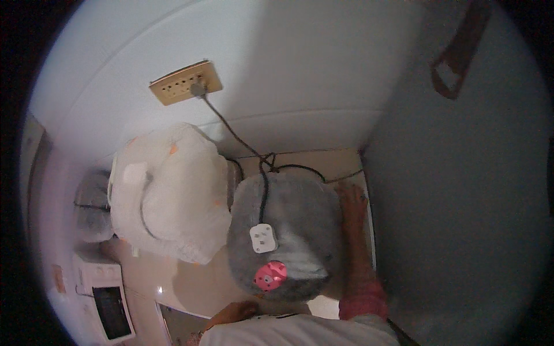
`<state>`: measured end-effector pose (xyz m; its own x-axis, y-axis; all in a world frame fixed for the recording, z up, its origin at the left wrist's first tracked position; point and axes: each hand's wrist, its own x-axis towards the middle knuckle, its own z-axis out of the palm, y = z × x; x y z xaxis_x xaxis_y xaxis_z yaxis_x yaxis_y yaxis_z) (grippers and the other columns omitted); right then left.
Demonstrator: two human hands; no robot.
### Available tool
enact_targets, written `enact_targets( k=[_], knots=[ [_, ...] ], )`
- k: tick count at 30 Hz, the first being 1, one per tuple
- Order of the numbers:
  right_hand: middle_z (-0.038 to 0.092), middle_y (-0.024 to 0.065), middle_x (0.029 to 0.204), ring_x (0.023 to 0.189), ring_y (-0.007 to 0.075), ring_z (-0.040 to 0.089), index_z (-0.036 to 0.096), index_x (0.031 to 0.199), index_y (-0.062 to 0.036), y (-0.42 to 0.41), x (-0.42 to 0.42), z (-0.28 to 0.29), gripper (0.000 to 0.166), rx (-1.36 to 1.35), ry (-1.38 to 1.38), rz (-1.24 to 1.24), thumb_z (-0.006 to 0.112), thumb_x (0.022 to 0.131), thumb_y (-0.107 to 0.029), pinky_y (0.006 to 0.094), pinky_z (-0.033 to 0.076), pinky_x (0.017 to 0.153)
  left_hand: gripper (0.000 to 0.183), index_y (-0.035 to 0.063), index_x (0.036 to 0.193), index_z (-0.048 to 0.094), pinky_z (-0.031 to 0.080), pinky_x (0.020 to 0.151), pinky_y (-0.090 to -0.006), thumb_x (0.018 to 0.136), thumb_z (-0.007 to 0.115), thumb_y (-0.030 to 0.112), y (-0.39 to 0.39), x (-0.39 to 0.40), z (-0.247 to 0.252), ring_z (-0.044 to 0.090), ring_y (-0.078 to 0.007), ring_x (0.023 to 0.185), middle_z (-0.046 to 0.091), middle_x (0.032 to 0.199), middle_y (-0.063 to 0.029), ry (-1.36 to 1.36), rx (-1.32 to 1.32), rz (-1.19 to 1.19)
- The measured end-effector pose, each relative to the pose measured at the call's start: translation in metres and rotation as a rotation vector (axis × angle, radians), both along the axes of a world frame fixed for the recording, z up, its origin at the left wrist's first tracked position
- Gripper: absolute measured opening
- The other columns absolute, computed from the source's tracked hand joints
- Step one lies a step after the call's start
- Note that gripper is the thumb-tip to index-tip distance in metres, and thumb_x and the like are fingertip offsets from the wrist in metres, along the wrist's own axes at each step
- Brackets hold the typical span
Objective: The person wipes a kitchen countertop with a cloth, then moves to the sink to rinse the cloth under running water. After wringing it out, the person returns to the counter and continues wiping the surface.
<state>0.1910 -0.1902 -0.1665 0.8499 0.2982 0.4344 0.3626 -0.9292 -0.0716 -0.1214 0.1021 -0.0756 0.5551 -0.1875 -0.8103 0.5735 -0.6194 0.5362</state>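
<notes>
A grey, rounded appliance or stool stands upright before me, a pink bear-shaped sticker on its top. On it lies a white three-pin plug, pins up, on a black cord. What looks like my left hand rests near my grey shirt, below the grey thing; its fingers are blurred and what it holds, if anything, is unclear. My right hand is out of view. At the right, a bare limb, apparently my leg and foot, comes from a red garment.
A gold wall socket plate holds a plugged-in grey plug. Its cord crosses other cords near the wall's foot. A pale, plastic-covered object stands left. A white appliance resembling a microwave is lower left; a hand saw shows upper right.
</notes>
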Motion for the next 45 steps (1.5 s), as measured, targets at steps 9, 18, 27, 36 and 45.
enact_targets(
  k=[9,18,27,36,45],
  knots=[
    [0.053,0.0045,0.112,0.109,0.0273,0.046,0.056,0.108,-0.0139,0.013,0.140,-0.083,0.039,-0.910,-0.415,-0.330,0.063,0.073,-0.028,0.0509,0.040,0.080,0.036,0.0060,0.115,0.054,0.041,0.088,-0.0367,0.088,0.050,0.028,0.000,0.017,0.019,0.055,-0.0304,0.103,0.059,0.109,-0.0158,-0.032,0.057,0.101],
    [0.049,0.0081,0.118,0.115,0.0293,0.040,0.056,0.109,-0.0108,-0.012,-0.010,-0.018,0.034,0.218,0.082,-0.201,0.054,0.076,-0.020,0.0508,0.036,0.081,0.035,0.0048,0.114,0.054,0.043,0.086,-0.0370,0.087,0.050,0.027,-0.007,-0.019,0.026,0.057,-0.0302,0.100,0.060,0.105,-0.0166,-0.186,0.045,0.085],
    [0.044,0.0047,0.126,0.121,0.0319,0.033,0.060,0.103,-0.0087,-0.036,-0.224,-0.007,0.030,0.058,0.248,-0.504,0.055,0.075,-0.020,0.0579,0.031,0.085,0.033,0.0028,0.111,0.055,0.045,0.077,-0.0332,0.089,0.049,0.027,0.024,-0.071,-0.014,0.060,-0.0250,0.085,0.063,0.093,-0.0152,-0.321,-0.034,0.009],
    [0.046,0.0051,0.123,0.118,0.0414,0.033,0.065,0.079,-0.0090,0.062,-0.379,-0.006,0.017,0.121,0.279,-0.082,0.058,0.066,-0.018,0.0582,0.031,0.084,0.033,0.0048,0.112,0.054,0.045,0.076,-0.0326,0.088,0.052,0.027,0.049,-0.119,-0.010,0.059,-0.0253,0.083,0.062,0.093,-0.0149,-0.369,-0.138,-0.271],
    [0.052,0.0004,0.112,0.111,0.0271,0.042,0.065,0.082,-0.0109,0.228,-0.341,-0.010,0.019,0.257,0.092,0.365,0.060,0.065,-0.019,0.0486,0.036,0.080,0.034,0.0034,0.115,0.052,0.045,0.078,-0.0347,0.088,0.050,0.026,0.072,-0.173,-0.019,0.060,-0.0289,0.089,0.061,0.099,-0.0176,-0.376,-0.245,-0.341]
  ],
)
